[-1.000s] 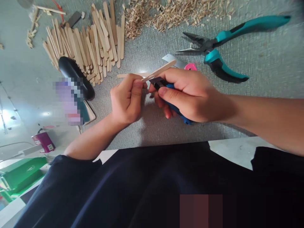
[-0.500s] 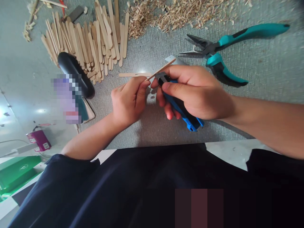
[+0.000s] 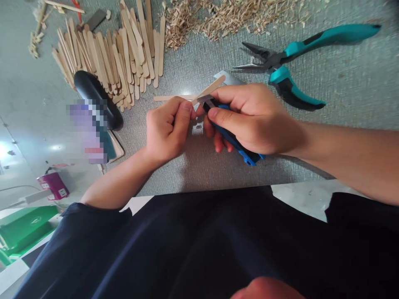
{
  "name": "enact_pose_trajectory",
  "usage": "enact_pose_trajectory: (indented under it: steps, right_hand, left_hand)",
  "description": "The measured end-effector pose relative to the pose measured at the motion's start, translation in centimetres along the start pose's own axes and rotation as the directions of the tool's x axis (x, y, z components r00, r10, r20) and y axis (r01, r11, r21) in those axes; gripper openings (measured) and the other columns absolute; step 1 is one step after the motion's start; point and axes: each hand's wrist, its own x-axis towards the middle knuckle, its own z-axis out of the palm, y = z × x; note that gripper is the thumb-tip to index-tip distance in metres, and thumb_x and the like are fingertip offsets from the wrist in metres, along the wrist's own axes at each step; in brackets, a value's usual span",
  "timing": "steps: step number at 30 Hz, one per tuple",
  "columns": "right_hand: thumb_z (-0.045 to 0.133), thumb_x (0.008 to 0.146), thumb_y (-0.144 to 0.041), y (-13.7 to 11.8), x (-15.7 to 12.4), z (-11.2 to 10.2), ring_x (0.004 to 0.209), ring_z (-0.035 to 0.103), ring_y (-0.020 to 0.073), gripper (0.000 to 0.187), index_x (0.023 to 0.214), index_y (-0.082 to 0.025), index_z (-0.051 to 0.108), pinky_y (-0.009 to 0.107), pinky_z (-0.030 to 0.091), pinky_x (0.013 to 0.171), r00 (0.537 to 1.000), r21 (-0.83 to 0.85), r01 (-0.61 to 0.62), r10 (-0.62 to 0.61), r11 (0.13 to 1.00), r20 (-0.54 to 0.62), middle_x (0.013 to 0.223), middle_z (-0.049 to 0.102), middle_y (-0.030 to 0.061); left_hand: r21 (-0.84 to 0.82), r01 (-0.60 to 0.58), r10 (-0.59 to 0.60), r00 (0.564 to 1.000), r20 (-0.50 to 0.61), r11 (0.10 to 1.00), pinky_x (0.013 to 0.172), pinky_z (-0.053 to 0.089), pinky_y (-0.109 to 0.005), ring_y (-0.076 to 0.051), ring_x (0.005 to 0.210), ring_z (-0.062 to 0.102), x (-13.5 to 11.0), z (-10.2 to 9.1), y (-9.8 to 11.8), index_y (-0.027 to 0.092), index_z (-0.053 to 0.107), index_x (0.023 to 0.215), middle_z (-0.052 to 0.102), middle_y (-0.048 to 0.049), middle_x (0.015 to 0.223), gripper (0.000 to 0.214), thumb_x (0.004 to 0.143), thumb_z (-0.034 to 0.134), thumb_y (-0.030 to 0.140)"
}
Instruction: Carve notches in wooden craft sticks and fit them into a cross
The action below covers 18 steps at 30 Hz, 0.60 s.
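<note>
My left hand (image 3: 170,128) is closed, pinching one end of a wooden craft stick (image 3: 213,86) between thumb and fingers. The stick slants up to the right, its rounded far end free. My right hand (image 3: 249,118) is wrapped round a blue and black utility knife (image 3: 232,137), thumb on the body near its head. The knife's head lies against or right beside the stick, close to my left fingertips; I cannot tell whether the blade is in the wood. Behind my hands, another craft stick (image 3: 171,98) lies flat on the table.
Many craft sticks (image 3: 124,54) are piled at the back left, beside wood shavings (image 3: 230,18). Teal-handled long-nose pliers (image 3: 274,62) lie at the right. A black oblong case (image 3: 98,99) rests by a phone (image 3: 115,145) at the left. A grey strip (image 3: 229,77) is behind my right hand.
The craft stick in my left hand has turned, so its flat face shows more. The knife and my right hand have shifted slightly left. The whole view has moved a little.
</note>
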Motion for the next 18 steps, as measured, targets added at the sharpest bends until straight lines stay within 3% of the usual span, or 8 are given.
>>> enact_pose_trajectory:
  steps: [3, 8, 12, 16, 18]
  right_hand:
    - [0.062, 0.11, -0.02, 0.2, -0.1, -0.1, 0.051, 0.067, 0.0122, 0.014, 0.098, -0.026, 0.066, 0.024, 0.048, 0.041, 0.999, -0.068, 0.05, -0.049, 0.996, 0.003, 0.078, 0.071, -0.004]
    - [0.06, 0.109, -0.019, 0.1, 0.1, -0.2, 0.05, 0.065, 0.0121, 0.018, 0.094, -0.027, 0.067, 0.026, 0.045, 0.043, 0.989, -0.17, 0.146, -0.148, 0.975, 0.001, 0.075, 0.07, -0.0052]
    - [0.061, 0.111, -0.019, 0.0, 0.1, -0.5, 0.056, 0.066, 0.0135, 0.022, 0.091, -0.027, 0.065, 0.029, 0.045, 0.051, 0.989, -0.241, 0.145, -0.145, 0.96, 0.017, 0.075, 0.07, -0.0037]
    - [0.06, 0.114, -0.023, -0.4, -0.1, -1.1, 0.061, 0.064, 0.0153, 0.025, 0.09, -0.026, 0.065, 0.031, 0.044, 0.061, 0.986, -0.357, 0.164, -0.162, 0.92, 0.036, 0.069, 0.07, -0.0022]
    - [0.059, 0.112, -0.022, -0.6, -0.2, -1.3, 0.066, 0.063, 0.0168, 0.023, 0.09, -0.026, 0.064, 0.033, 0.042, 0.066, 0.981, -0.45, 0.189, -0.183, 0.873, 0.058, 0.069, 0.07, -0.0016]
  left_hand:
    - [-0.044, 0.107, -0.105, 0.994, 0.043, 0.993, 0.053, 0.037, -0.032, -0.008, 0.051, 0.051, -0.2, 0.0, 0.3, 0.025, 0.072, 0.086, 0.066, 0.0045, 0.065, 0.051, 0.126, 0.057, 0.053]
    - [-0.058, 0.109, -0.107, 0.994, 0.039, 0.992, 0.052, 0.04, -0.032, -0.009, 0.049, 0.05, -0.1, 0.0, 0.4, 0.026, 0.07, 0.084, 0.062, 0.0046, 0.063, 0.055, 0.125, 0.057, 0.06]
    - [-0.007, 0.034, -0.034, 0.999, 0.004, 0.999, 0.051, 0.04, -0.03, -0.008, 0.051, 0.055, 0.0, 0.0, 0.6, 0.025, 0.068, 0.08, 0.065, 0.0043, 0.063, 0.057, 0.126, 0.056, 0.056]
    - [0.047, 0.113, -0.114, 0.993, 0.023, 0.992, 0.058, 0.043, -0.029, -0.008, 0.057, 0.057, 0.0, -0.2, 1.1, 0.024, 0.068, 0.081, 0.065, 0.0036, 0.066, 0.063, 0.126, 0.051, 0.065]
    - [0.043, 0.1, -0.101, 0.995, 0.021, 0.994, 0.058, 0.042, -0.029, -0.007, 0.057, 0.057, 0.0, -0.2, 1.2, 0.024, 0.067, 0.081, 0.065, 0.0039, 0.066, 0.061, 0.126, 0.052, 0.061]
